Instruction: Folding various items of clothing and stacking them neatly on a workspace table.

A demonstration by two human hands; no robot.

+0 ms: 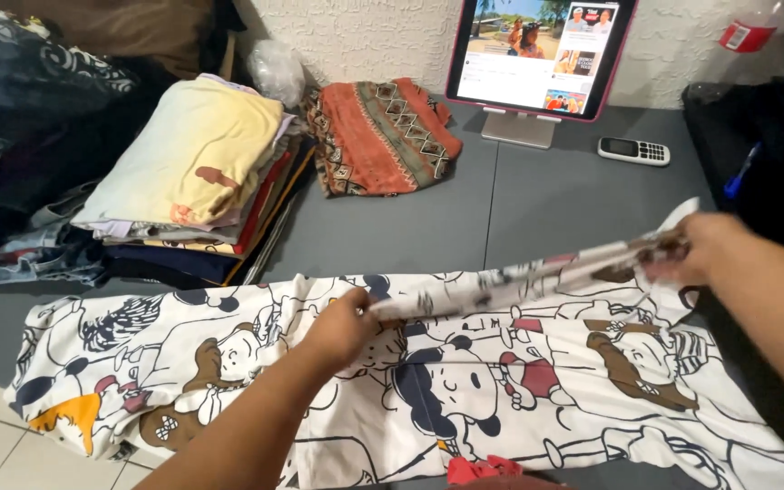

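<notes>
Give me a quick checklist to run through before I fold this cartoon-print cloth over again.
1. Left hand grips the lifted edge of the cartoon-print cloth: ok.
2. Right hand grips the other end of that edge: ok, though blurred.
3. Lifted edge taut between the hands: ok.
4. Cloth lying flat: not ok, bunched at the left end.
5. Cloth fully on the grey table: not ok, the left end hangs past the edge.
6. Stack of folded clothes apart from the cloth: ok.
</notes>
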